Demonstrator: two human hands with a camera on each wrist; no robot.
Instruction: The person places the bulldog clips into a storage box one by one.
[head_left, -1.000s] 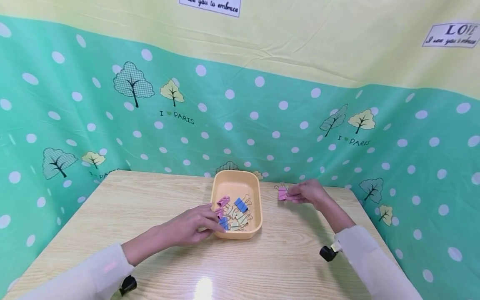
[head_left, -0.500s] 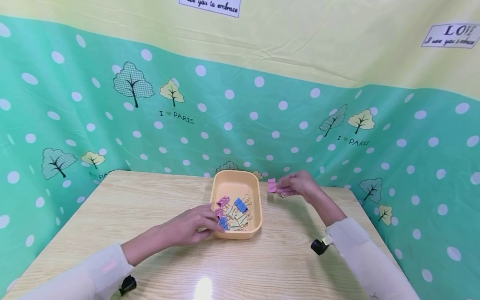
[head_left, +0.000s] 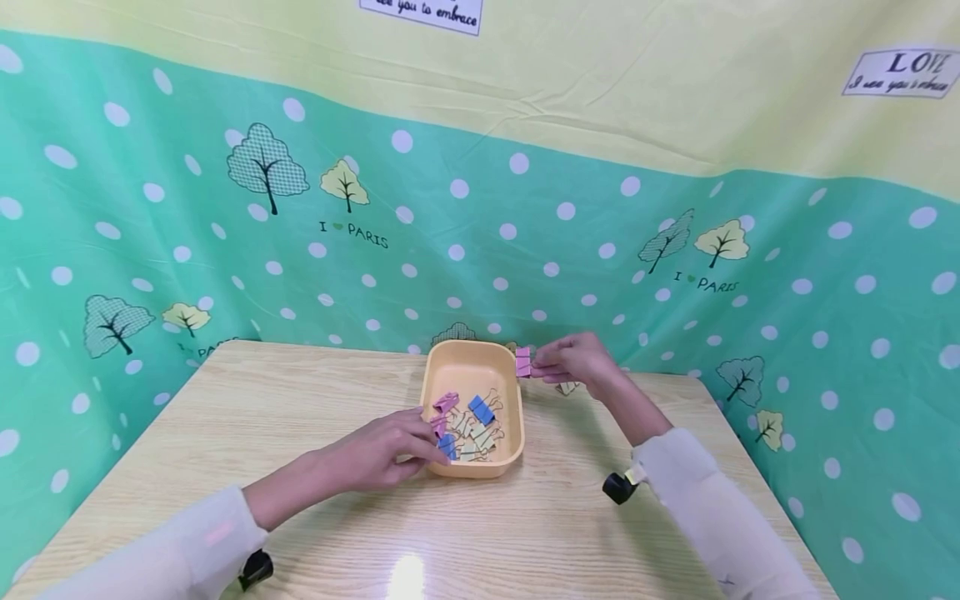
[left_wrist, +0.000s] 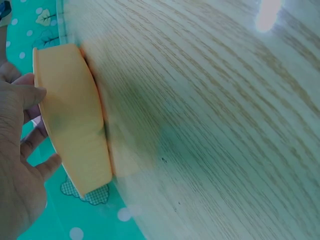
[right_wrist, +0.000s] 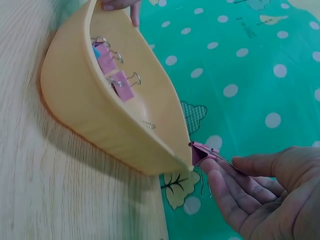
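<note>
A peach plastic bin [head_left: 471, 471] stands on the table with several pink, blue and pale yellow binder clips inside, among them a blue one [head_left: 482, 409]. My left hand [head_left: 386, 450] grips the bin's near left rim; in the left wrist view the thumb lies across that rim [left_wrist: 45, 112]. My right hand [head_left: 581, 364] pinches a pink binder clip [head_left: 522, 362] by its wire handle at the bin's far right rim. In the right wrist view this pink clip [right_wrist: 201, 152] is close against the rim; I cannot tell if they touch.
A pale yellow binder clip [head_left: 567, 387] lies on the table below my right hand, partly hidden. The wood-grain table [head_left: 300, 383] ends at a green dotted curtain [head_left: 480, 242] behind. Black wrist cameras sit under both sleeves.
My right hand has lifted the pink clip off the table and carried it left to the bin's rim, uncovering the pale clip. The left hand and the bin have stayed put.
</note>
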